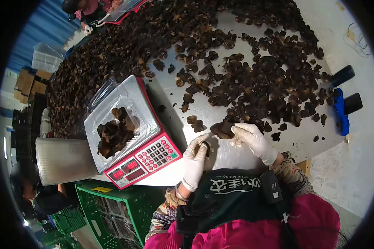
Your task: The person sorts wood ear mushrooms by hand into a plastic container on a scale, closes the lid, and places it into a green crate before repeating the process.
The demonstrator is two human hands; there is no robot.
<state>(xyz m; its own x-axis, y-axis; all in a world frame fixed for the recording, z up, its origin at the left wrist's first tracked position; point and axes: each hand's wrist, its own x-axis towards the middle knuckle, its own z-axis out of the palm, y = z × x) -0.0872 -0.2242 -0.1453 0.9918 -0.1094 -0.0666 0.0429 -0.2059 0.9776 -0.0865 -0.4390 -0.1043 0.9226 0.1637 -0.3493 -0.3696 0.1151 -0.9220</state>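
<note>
My left hand [196, 159], in a white glove, is closed round a small dark piece of fungus [206, 148] near the table's front edge. To its right my right hand [253, 140], also gloved, pinches a larger brown fungus piece [223, 130] between thumb and fingers. Loose pieces [196, 123] lie just beyond my hands. On the left a red and silver scale [141, 162] carries an open clear plastic box [142, 120] with dark fungus [114, 135] inside.
A large heap of dark fungus [87, 79] covers the metal table's [174, 89] far side. Stacked clear boxes [64, 161] stand left of the scale, above a green crate [112, 216]. Two dark phones [353, 103] lie at the right edge. Another person [87, 10] works at the far left.
</note>
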